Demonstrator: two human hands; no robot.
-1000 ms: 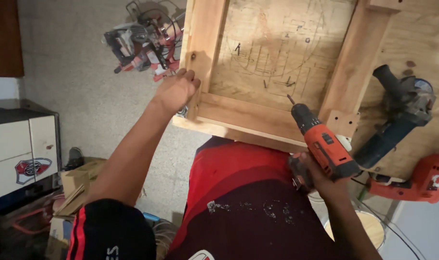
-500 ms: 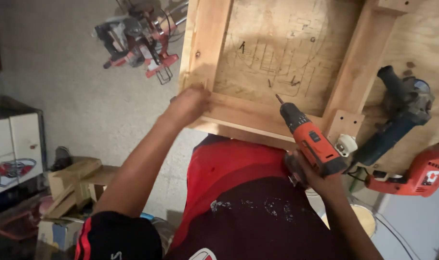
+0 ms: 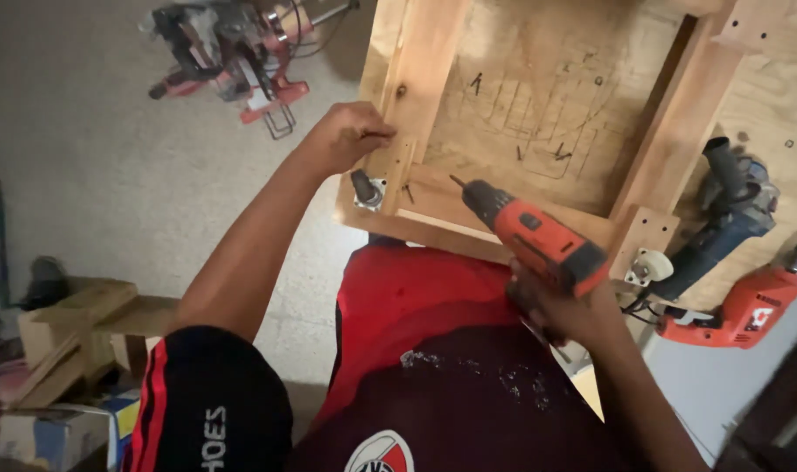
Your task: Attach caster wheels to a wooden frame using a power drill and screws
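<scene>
A wooden frame of pale boards lies on a plywood sheet marked with pencil lines. My left hand grips the frame's left rail near the lower left corner, fingers pinching a small wood strip. Just below that hand a black caster wheel sits on a metal plate at the corner. My right hand holds an orange cordless drill. Its bit points up and left, with the tip just above the bottom rail, close to the strip. A white caster is at the frame's lower right corner.
A blue angle grinder and a red corded drill lie on the plywood to the right. A mitre saw stands on the concrete floor at upper left. Cardboard boxes and wood offcuts are piled at lower left.
My left hand has slid up from the frame's bottom corner onto the left rail, uncovering the black caster. The drill has moved left toward that corner.
</scene>
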